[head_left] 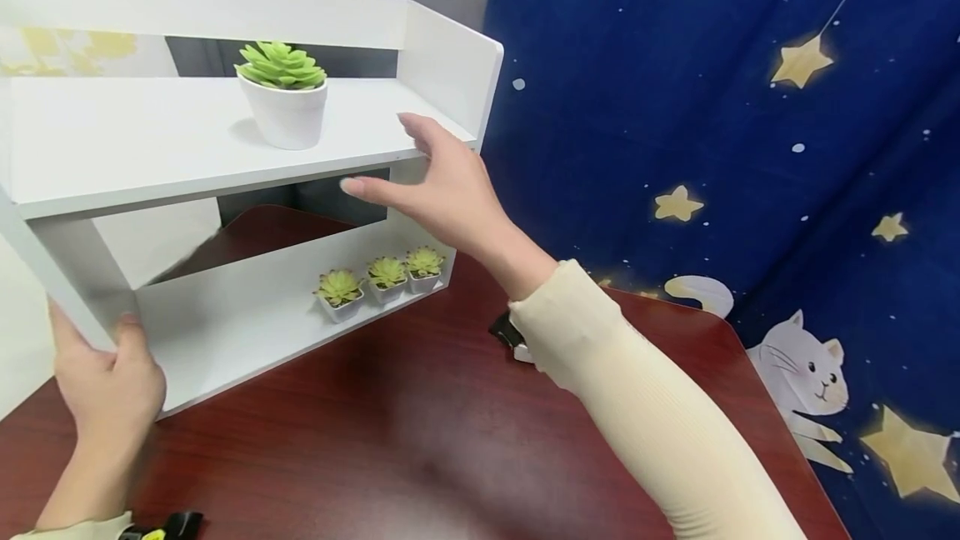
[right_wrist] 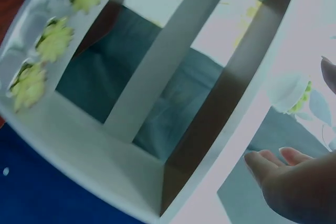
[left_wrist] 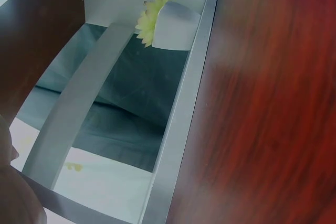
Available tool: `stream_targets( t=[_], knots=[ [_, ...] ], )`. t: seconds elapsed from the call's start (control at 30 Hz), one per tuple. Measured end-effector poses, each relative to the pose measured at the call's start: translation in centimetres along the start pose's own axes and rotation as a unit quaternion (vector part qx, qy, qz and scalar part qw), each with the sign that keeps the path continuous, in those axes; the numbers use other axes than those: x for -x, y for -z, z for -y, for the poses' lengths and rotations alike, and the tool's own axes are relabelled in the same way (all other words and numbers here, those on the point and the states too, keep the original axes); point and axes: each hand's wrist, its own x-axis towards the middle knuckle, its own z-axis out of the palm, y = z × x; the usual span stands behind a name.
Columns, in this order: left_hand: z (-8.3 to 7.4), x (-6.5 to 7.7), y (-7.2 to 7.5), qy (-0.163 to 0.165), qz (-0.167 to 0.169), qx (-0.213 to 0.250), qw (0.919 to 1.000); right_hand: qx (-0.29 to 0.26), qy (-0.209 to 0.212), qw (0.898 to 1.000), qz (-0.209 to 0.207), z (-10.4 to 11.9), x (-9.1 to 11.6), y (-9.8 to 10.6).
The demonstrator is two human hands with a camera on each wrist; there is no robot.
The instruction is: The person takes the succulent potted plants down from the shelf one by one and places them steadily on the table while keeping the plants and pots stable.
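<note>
A two-tier shelf unit (head_left: 450, 73) of smooth, matte white board, square-edged with rounded upper corners, is seen at the dark red table (head_left: 420, 457), whose surface is glossy and wood-grained. Whether its full weight is borne by the table cannot be told. Its left side panel is gripped low down by the left hand (head_left: 112, 382), thumb inside and fingers outside. The right hand (head_left: 450, 190) is held at the front edge of the upper board, fingers spread above and thumb extended below; nothing is clasped, and contact with the edge cannot be confirmed. A ribbed cream sleeve (head_left: 645, 390) is worn on the right arm.

On the upper board, a round, tapered white pot (head_left: 287, 113) is filled by a bright green succulent (head_left: 280, 67) with thick, pointed leaves. On the lower board, three small squarish white pots (head_left: 341, 308) are lined up near the front right, each filled by a yellow-green rosette (head_left: 339, 287).
</note>
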Motion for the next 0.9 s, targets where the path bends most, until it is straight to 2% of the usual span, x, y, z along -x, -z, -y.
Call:
stream_targets(
  t=[0.13, 0.23, 0.47, 0.73, 0.9],
  knots=[
    [-0.1, 0.1, 0.2, 0.0, -0.003, -0.001, 1.0, -0.055, -0.009, 0.998, 0.021, 1.7, -1.5, -1.0],
    [-0.3, 0.3, 0.2, -0.002, -0.009, 0.005, 0.9999, -0.069, -0.029, 0.997, 0.029, 2.7, -2.7, -1.9],
    [0.7, -0.3, 0.2, -0.019, -0.004, 0.015, 0.9997, -0.063, -0.053, 0.996, 0.04, 4.3, -4.9, -4.0],
    [-0.4, 0.2, -0.1, -0.014, 0.002, 0.021, 0.9997, -0.05, -0.091, 0.994, 0.022, 5.2, -6.6, -5.6],
    [-0.9, 0.2, -0.3, -0.016, 0.007, 0.026, 0.9995, -0.035, -0.093, 0.995, 0.018, 5.2, -7.5, -5.7]
  ],
)
